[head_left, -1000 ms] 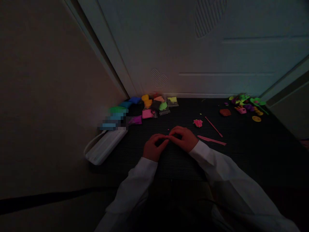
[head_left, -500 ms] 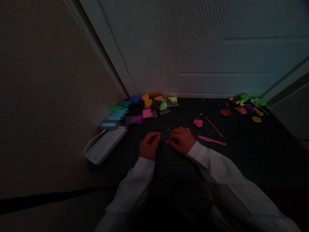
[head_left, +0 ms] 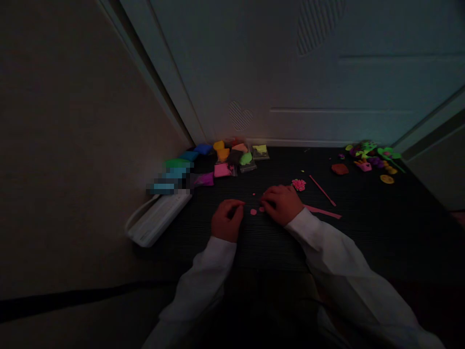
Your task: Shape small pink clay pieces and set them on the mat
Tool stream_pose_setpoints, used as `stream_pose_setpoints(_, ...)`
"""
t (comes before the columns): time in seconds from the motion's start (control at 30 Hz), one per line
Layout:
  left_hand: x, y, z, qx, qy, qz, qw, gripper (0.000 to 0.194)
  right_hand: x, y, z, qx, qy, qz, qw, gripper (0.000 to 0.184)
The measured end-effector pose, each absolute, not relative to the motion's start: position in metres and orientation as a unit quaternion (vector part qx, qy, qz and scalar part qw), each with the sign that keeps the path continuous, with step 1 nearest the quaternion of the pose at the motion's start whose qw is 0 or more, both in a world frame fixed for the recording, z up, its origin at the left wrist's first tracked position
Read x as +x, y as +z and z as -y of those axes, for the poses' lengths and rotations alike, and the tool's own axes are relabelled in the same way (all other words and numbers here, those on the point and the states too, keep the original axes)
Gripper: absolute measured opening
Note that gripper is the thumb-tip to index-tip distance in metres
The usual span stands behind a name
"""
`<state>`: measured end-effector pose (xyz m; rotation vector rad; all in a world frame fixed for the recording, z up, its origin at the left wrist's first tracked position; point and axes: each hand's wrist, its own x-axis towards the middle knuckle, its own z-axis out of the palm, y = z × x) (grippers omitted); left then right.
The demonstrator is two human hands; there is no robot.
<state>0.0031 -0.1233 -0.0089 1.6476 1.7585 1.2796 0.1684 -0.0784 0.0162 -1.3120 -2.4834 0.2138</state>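
My left hand (head_left: 227, 222) is closed in a pinch just above the dark table, with a tiny bit of pink clay showing at its fingertips. Close by, my right hand (head_left: 282, 204) has its fingers bent and pressed together; what they hold, if anything, is hidden. Between the hands lies a small flat pink clay disc (head_left: 253, 212). A second pink clay piece (head_left: 262, 209) lies right under the right fingertips. Farther back sits a pink crumb (head_left: 254, 194). A pink clay flower (head_left: 298, 184) rests beyond my right hand, and a pink plastic knife (head_left: 325, 212) is partly covered by that hand.
A thin pink modelling tool (head_left: 322, 190) lies to the right. Behind it are a reddish-brown lump (head_left: 339, 168) and finished clay flowers (head_left: 388, 154). Bagged clay packets (head_left: 222, 169) line the back left, beside a white case (head_left: 160, 220). A white door (head_left: 312, 126) closes off the back.
My right hand has moved right and slightly away, uncovering the flat pink disc and covering the knife's tip. My left hand has shifted slightly right, still pinched.
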Motion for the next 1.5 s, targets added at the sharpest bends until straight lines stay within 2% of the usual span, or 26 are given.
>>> stream_pose_setpoints(0.13, 0.0072, -0.0119, 0.1218, 0.668, 0.390, -0.627, 0.088, 0.012, 0.1711, 0.0169, 0.0776, -0.448, 0.064, 0.881, 0.138, 0.020)
stream_pose_setpoints(0.33, 0.0100, -0.0124, 0.1234, 0.727, 0.330, -0.602, 0.025, 0.015, 0.1698, 0.0155, 0.0799, -0.433, 0.056, 0.893, 0.111, 0.022)
stream_pose_setpoints(0.9, 0.0105, -0.0113, 0.1277, 0.718, 0.284, -0.635, -0.023, 0.018, 0.1668, 0.0189, 0.0852, -0.405, 0.096, 0.900, 0.127, 0.022)
stream_pose_setpoints(1.5, 0.0114, -0.0103, 0.1272, 0.728, 0.274, -0.628, -0.006, 0.019, 0.1639, 0.0201, 0.0870, -0.405, 0.099, 0.902, 0.110, 0.023)
